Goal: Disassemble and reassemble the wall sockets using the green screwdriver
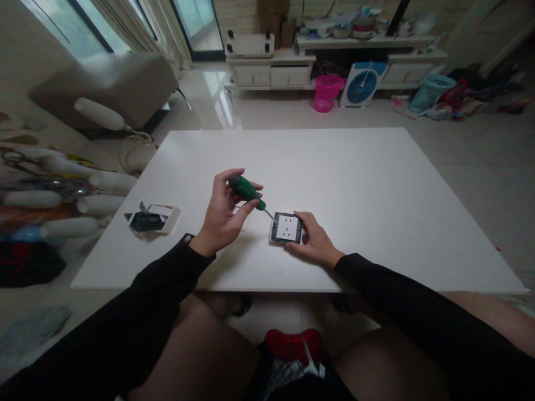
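Observation:
My left hand is closed around the green handle of a screwdriver. The screwdriver slants down to the right, and its metal tip meets the left side of a wall socket. That socket has a white face with several slots and a dark frame around it, lying face up on the white table. Gripping the socket's right edge is my right hand, thumb at the near side and fingers at the far side. Whether the tip sits in a screw head is too small to tell.
At the table's left lies an opened white box with dark parts in it. White rolls crowd the floor on the left. Beyond the table stand a pink basket, a blue fan and a white cabinet.

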Tool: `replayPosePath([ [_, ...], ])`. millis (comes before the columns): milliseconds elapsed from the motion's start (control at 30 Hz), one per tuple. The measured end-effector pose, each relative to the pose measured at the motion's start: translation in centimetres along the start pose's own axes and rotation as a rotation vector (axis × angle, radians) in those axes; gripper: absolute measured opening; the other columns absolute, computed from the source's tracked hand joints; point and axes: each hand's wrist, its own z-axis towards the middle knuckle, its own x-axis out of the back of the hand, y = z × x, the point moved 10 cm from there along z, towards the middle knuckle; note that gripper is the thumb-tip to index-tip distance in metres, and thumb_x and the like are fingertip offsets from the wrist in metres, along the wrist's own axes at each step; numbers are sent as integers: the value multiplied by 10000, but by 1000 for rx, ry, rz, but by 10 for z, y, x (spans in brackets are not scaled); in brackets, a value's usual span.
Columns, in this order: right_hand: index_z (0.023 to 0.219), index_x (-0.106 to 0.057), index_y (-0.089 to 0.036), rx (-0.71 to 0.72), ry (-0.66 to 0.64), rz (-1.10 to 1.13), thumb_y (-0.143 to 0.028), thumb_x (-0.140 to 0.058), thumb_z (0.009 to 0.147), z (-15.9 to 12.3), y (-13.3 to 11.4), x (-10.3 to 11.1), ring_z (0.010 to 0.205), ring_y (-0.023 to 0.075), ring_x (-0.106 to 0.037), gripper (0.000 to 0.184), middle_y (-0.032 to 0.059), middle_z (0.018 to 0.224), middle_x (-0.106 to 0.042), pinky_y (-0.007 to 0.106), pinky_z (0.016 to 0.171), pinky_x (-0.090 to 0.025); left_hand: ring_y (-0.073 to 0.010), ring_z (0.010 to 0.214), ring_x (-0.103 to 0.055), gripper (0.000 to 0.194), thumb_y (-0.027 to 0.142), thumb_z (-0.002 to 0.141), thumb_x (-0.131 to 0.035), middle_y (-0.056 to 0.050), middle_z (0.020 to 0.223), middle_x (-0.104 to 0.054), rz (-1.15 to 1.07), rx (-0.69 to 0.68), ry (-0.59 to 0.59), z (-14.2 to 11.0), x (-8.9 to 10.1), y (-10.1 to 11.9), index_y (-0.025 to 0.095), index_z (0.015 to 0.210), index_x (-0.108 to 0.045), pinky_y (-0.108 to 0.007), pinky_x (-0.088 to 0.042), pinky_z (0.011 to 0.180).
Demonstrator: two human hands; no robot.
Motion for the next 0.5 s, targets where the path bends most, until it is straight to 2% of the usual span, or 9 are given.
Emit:
replayPosePath([
  [100, 1558, -384, -342, 2, 7, 1, -432, -840, 804, 0, -1, 1, 1305, 370, -587, 885, 137, 1449, -528, 624, 1090, -535, -211, 1006, -742, 493, 356, 991, -699, -65, 1134, -681, 46, 5, 92, 2, 14, -7, 269, 1388, -421, -379, -672, 870],
  [233, 1550, -389, -328, 19, 16, 2, -419, -842, 803, 1, -3, 2, 1313, 370, -582, 878, 141, 1438, -532, 622, 1099, -529, -172, 856, -704, 458, 444, 984, -698, -37, 1035, -627, 70, 73, 119, 1, 16, -20, 265, 1334, -463, -302, -658, 707],
  [367, 1525, -402, -319, 21, 19, 6, -404, -856, 784, 2, -2, 2, 1301, 357, -584, 874, 138, 1418, -534, 601, 1096, -537, -116, 657, -633, 409, 431, 1005, -644, 8, 922, -576, 11, 173, 52, -2, 4, -29, 264, 1319, -442, -253, -611, 577],
  [500, 1511, -405, -324, 37, 33, 10, -388, -854, 772, 2, -3, 2, 1287, 355, -584, 867, 133, 1392, -545, 602, 1090, -539, -113, 551, -578, 408, 396, 1013, -598, 50, 792, -534, 44, 256, -12, -5, -2, -35, 256, 1348, -413, -238, -524, 486],
])
